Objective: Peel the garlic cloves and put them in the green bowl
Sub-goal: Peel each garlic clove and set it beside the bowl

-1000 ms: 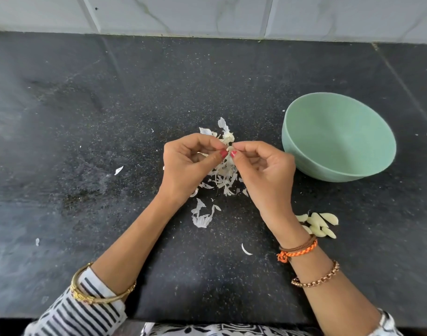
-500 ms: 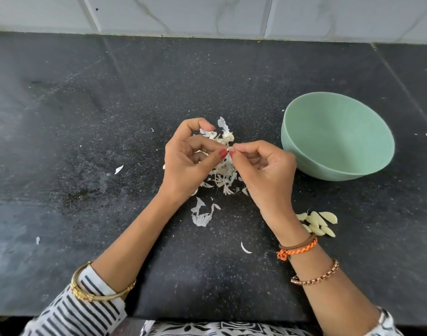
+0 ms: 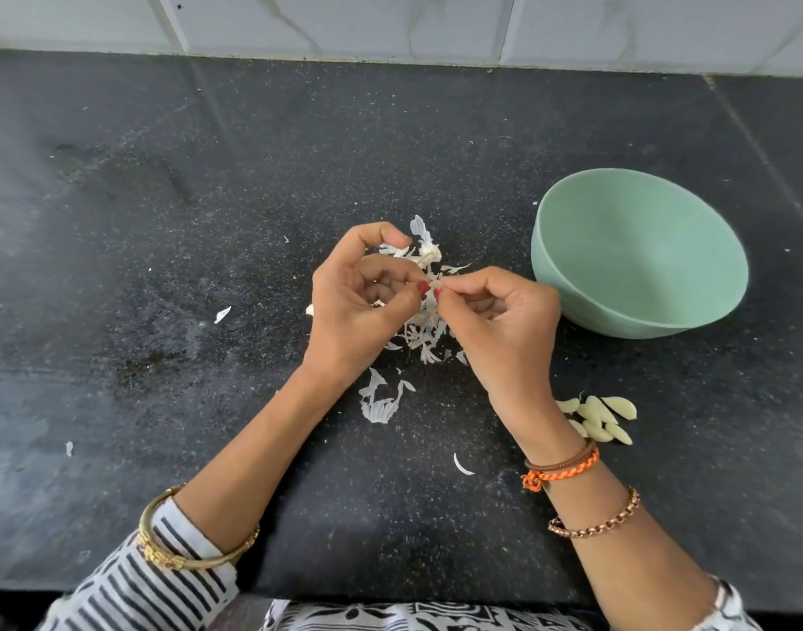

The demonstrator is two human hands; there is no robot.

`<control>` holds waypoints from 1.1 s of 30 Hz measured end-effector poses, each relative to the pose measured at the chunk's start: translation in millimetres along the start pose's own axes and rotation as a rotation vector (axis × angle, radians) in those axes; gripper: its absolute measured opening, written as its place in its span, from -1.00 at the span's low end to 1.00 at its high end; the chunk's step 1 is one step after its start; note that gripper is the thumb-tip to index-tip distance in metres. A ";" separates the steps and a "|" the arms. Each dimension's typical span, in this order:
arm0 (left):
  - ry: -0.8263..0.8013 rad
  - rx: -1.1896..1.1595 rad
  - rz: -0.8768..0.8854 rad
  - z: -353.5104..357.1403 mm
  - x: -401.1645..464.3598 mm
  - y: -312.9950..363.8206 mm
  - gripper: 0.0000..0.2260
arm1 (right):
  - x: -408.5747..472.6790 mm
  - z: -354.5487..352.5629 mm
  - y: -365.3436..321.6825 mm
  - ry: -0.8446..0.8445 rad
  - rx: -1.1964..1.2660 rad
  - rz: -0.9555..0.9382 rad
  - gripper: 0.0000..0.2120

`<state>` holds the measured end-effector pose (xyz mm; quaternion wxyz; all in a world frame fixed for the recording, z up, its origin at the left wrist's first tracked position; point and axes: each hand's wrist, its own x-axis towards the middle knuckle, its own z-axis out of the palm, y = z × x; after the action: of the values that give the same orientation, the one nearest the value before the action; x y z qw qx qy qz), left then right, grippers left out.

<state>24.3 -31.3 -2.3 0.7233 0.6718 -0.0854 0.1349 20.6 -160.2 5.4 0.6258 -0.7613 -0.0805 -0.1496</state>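
Lifted further since a moment ago: left hand (image 3: 354,307) index finger, off small pale garlic clove (image 3: 435,282) pinched between both thumbs, right hand (image 3: 504,316) gripping too. Papery white peel scraps (image 3: 424,330) beneath. Smooth matte green bowl (image 3: 641,248) just right; peeled cream cloves (image 3: 604,419) beside right wrist on speckled black stone counter (image 3: 163,220).

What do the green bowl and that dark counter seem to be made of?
The green bowl looks like matte plastic or melamine: even pale green, thin rim, no gloss, though glazed ceramic cannot be ruled out. The counter looks like polished black granite: dark stone with fine pale specks and a soft sheen.
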 end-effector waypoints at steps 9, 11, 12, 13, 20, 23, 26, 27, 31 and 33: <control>0.012 -0.057 0.049 4.6 -2.4 0.4 -0.61 | 1.7 -0.4 -12.1 -0.074 0.255 0.191 -0.80; 0.011 -0.090 0.058 4.0 -2.2 0.1 -0.65 | 3.3 -2.1 -15.2 -0.081 0.322 0.272 -0.83; 0.023 -0.105 0.050 2.7 -1.3 0.1 -0.67 | 4.8 -3.5 -15.9 -0.076 0.345 0.314 -0.84; 0.041 -0.106 0.034 0.6 0.1 0.1 -0.69 | 6.3 -5.1 -16.0 -0.066 0.365 0.349 -0.83; -0.022 0.095 0.080 -5.8 3.3 0.6 -0.87 | 6.5 -5.8 -13.3 -0.061 0.261 0.314 -0.86; -0.035 0.134 0.085 -2.0 1.4 -0.6 -0.88 | 6.7 -5.9 -12.2 -0.049 0.196 0.265 -0.83; -0.001 0.116 0.066 -3.4 1.9 -1.4 -0.88 | 6.6 -6.5 -12.0 -0.047 0.168 0.226 -0.79; 0.003 0.110 0.058 -3.9 2.2 -1.7 -0.88 | 6.4 -6.2 -11.9 -0.045 0.161 0.220 -0.79; -0.015 0.090 0.027 -3.2 1.8 -2.8 -0.87 | 5.1 -3.7 -10.8 -0.046 0.169 0.235 -0.83; -0.016 0.088 0.021 -2.4 1.5 -3.2 -0.83 | 4.8 -3.3 -10.2 -0.049 0.178 0.237 -0.84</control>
<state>26.6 -29.0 -5.0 0.6909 0.7031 -0.0921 0.1408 21.5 -161.6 17.0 0.7019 -0.7104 -0.0184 -0.0483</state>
